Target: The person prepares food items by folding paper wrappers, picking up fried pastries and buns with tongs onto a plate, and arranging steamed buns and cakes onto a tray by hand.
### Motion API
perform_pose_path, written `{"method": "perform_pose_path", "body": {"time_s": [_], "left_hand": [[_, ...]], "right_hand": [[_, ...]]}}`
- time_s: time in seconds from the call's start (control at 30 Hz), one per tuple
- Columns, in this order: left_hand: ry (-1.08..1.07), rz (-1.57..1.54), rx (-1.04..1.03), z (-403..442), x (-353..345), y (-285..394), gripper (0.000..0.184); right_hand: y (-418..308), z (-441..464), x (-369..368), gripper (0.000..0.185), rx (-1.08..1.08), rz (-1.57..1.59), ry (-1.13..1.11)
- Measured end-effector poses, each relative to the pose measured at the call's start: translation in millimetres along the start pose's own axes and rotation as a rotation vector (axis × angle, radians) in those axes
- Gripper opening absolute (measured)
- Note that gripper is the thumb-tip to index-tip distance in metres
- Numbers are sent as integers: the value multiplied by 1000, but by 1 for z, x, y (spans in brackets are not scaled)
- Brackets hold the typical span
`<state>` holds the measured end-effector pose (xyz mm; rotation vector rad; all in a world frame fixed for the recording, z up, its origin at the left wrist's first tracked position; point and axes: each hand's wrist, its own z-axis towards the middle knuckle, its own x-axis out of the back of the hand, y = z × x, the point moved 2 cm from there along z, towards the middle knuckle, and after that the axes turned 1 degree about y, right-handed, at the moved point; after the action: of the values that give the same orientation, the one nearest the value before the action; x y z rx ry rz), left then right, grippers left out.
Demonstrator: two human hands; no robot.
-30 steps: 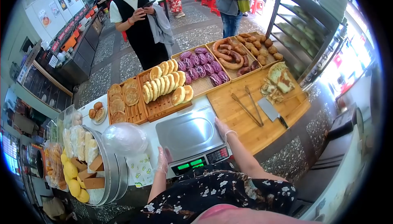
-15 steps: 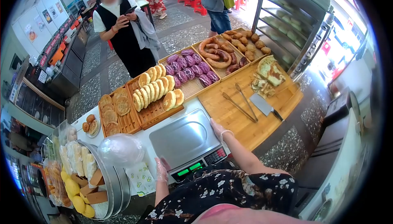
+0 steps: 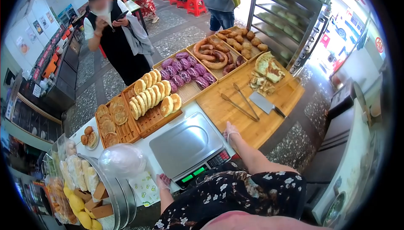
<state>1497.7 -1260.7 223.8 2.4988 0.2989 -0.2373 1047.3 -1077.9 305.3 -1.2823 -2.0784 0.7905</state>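
Note:
My left hand (image 3: 163, 181), in a clear plastic glove, is at the lower left corner of a silver scale (image 3: 187, 144), fingers apart and empty. Also gloved, my right hand (image 3: 231, 131) rests at the near left edge of the wooden board (image 3: 261, 129), right of the scale, open with nothing in it. The scale's plate is bare and its display (image 3: 193, 177) glows green. On the board lie metal tongs (image 3: 240, 107), a cleaver (image 3: 261, 103) and a partly cut flatbread (image 3: 269, 68).
Trays of flat cakes (image 3: 149, 97), purple buns (image 3: 185, 70), sausages (image 3: 214, 55) and fried pieces (image 3: 240, 40) line the far side. A round steamer (image 3: 120, 196) and a plastic bag (image 3: 122, 160) are at left. A person (image 3: 115, 40) with a phone stands across the counter.
The view has shifted, moving the counter left and down in the picture. My right hand has left the scale's edge for the board; my left hand has drawn back. The person opposite has raised a hand toward the face.

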Motion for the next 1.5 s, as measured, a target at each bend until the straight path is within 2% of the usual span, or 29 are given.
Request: {"method": "perform_pose_path", "body": {"time_s": [0.1,0.17,0.23,0.37,0.43,0.47,0.53,0.57,0.63,0.73,0.8,0.9,1.03,1.13,1.27,1.33,1.4,1.5], "left_hand": [[13,31,-2,-3,-1,3,37],[-4,58,5,8,5,3,37],[-5,92,-11,7,8,3,36],[14,110,-37,-8,9,4,37],[-158,73,21,22,22,2,38],[-153,75,20,33,30,2,38],[-564,-60,132,30,28,6,37],[-561,-60,129,31,26,3,37],[3,61,54,-1,3,8,36],[-33,37,66,-3,1,10,36],[-52,31,66,-2,1,10,36],[-96,10,72,-2,1,11,36],[-180,-31,80,1,1,10,36],[-63,10,56,-1,-1,11,35],[-105,9,67,-9,-9,13,33],[89,44,20,-15,-13,13,32],[54,22,24,-18,-16,14,34],[10,13,34,-17,-16,15,37]], "right_hand": [[13,29,0,66,-112,63,-79],[1,19,3,67,-75,-58,-89],[2,29,10,68,85,-313,-155],[5,29,10,69,-67,-97,-194],[3,21,5,69,-130,10,-213],[-2,14,4,68,-113,-14,-159],[-5,10,2,68,-95,-39,-109],[-7,8,0,63,-101,-27,-91],[-6,7,-1,59,-109,-16,-74],[-7,7,0,60,-150,-25,-54],[-9,9,1,64,-100,-145,-47],[-10,8,1,66,-93,-152,-51],[-11,7,2,63,-108,-159,-62],[-13,2,4,62,-74,-151,-47],[-16,-1,0,53,-170,6,-28],[-19,-3,-2,49,-213,85,5],[-20,-6,0,57,-208,81,-26],[-20,-5,2,58,-204,73,-57]]}}
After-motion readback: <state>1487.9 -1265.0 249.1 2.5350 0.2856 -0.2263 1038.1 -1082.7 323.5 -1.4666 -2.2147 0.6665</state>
